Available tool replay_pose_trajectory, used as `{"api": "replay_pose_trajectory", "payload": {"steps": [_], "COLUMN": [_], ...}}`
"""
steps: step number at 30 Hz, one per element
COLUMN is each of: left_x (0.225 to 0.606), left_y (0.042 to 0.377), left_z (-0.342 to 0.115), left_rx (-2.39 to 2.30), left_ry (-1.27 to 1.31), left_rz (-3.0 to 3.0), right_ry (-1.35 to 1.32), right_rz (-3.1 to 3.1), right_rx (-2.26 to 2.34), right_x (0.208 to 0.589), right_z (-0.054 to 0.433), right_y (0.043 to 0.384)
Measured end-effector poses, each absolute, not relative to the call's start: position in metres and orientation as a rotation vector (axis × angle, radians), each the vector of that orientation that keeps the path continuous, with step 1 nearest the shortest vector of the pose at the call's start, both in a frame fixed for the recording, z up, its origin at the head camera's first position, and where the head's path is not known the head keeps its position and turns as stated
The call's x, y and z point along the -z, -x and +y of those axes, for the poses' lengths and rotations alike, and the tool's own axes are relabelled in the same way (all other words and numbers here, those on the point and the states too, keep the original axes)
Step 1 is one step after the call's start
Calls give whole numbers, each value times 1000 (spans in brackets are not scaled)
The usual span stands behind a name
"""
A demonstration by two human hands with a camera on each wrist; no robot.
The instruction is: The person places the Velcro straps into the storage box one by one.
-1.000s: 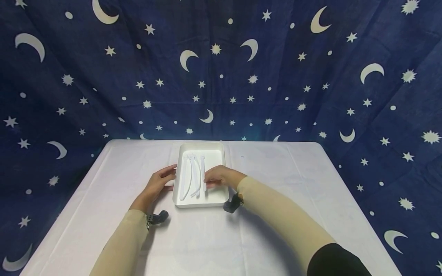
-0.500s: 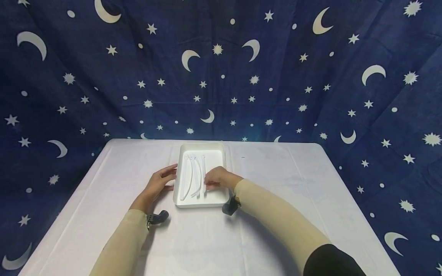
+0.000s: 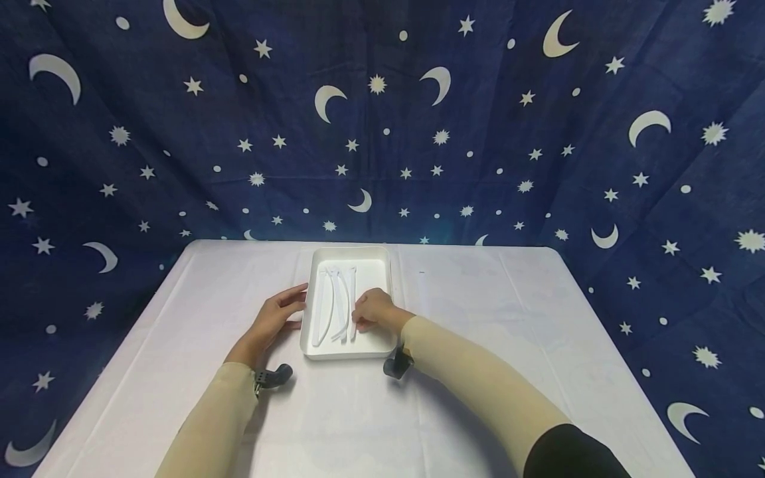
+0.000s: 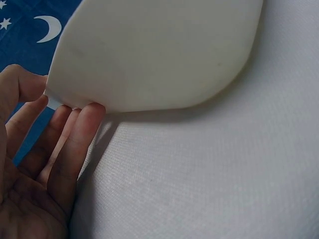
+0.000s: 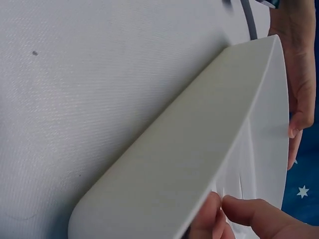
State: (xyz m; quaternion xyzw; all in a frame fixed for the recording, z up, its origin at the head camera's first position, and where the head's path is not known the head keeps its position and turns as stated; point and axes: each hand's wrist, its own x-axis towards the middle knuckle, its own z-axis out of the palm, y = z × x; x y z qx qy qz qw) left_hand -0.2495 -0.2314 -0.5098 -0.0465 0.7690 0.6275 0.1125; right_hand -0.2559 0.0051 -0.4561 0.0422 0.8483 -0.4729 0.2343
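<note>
A shallow white tray (image 3: 378,265) stands upright on the table, holding several thin white strips (image 3: 330,307), some straight and some bowed; their exact kind is too small to tell. My right hand (image 3: 375,310) reaches inside the tray and pinches the rightmost white strip (image 3: 352,287) between thumb and fingers. In the right wrist view, the thumb (image 5: 244,209) meets a finger close to the tray wall, and much of the strip is hidden. My left hand (image 3: 276,318) touches the tray's left side, its extended fingers (image 4: 84,127) resting against the outer wall.
White cloth (image 3: 478,299) covers the table. A dark blue curtain (image 3: 269,113) printed with moons and stars hangs behind its far edge. Dark wrist devices (image 3: 273,377) sit on both sleeves, the right one beside the tray's near right corner.
My right hand has shifted slightly, and the strip in it has turned, showing a narrower side, with its far end a little further right. The left hand and tray hold their place.
</note>
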Motion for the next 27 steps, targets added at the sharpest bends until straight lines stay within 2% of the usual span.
{"api": "replay_pose_trajectory", "payload": {"steps": [9,27], "left_x": [509,508], "left_y": [249,249], "left_z": [-231,-230], "left_rx": [-1838,-1824], "left_ry": [122,127], "left_rz": [2260,2272], "right_ry": [113,104], "right_rz": [2642,2683], "right_rx": [1012,999], "right_x": [466,471], "right_z": [1,1], "right_y": [259,256]}}
